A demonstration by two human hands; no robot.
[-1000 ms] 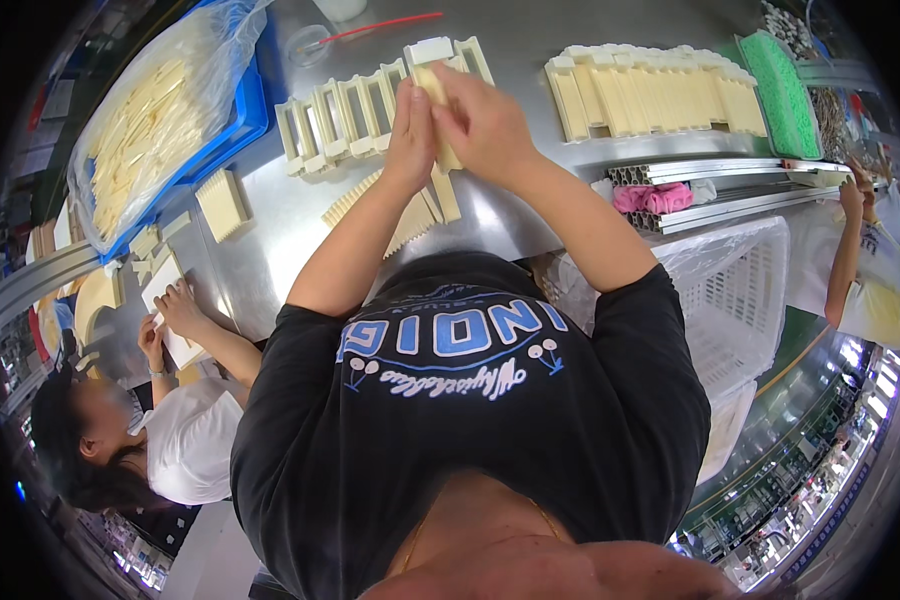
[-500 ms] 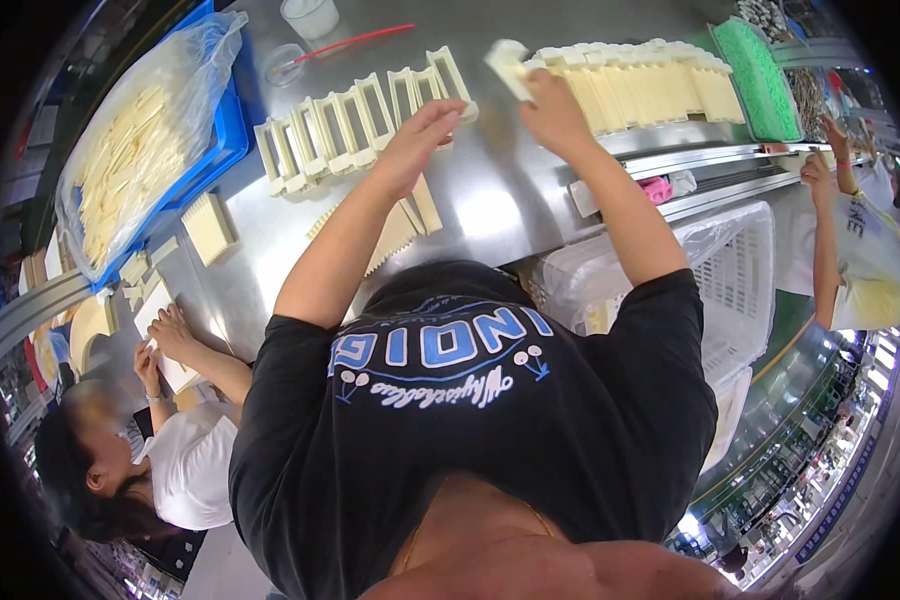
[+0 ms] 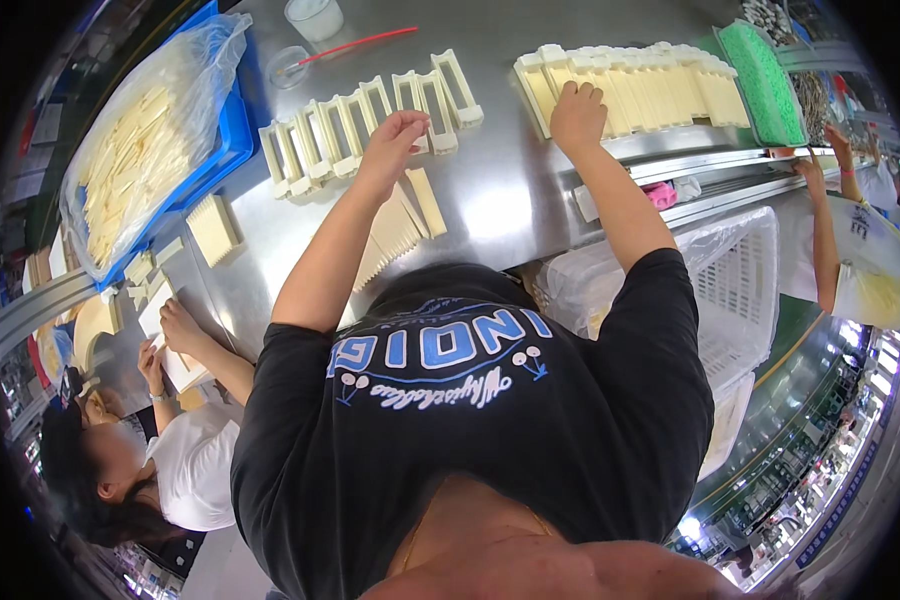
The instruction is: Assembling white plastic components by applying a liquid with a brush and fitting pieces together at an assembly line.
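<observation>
My left hand [image 3: 390,158] is over the near side of a row of cream plastic frames [image 3: 345,122] standing on the metal table. Its fingers are loosely bent, thumb apart from them, with nothing visible between. At the left end of a tight row of cream frames filled with flat strips [image 3: 630,92], my right hand [image 3: 578,115] rests with its fingers curled in. What those fingers hold, if anything, is hidden. Flat cream strips [image 3: 385,245] lie fanned out below my left hand, and a loose strip [image 3: 426,200] lies beside them.
On the left, a blue tray [image 3: 235,135] holds a plastic bag of strips [image 3: 135,170]. A cup [image 3: 315,18], a clear dish [image 3: 288,66] and a red stick [image 3: 360,45] lie at the back. Right are green foam [image 3: 765,85] and a white crate [image 3: 735,260]. A co-worker [image 3: 195,470] works at left.
The cream frame in my right hand has come down to the left end of the filled row. My left hand has drawn back a little, and its fingers have bent.
</observation>
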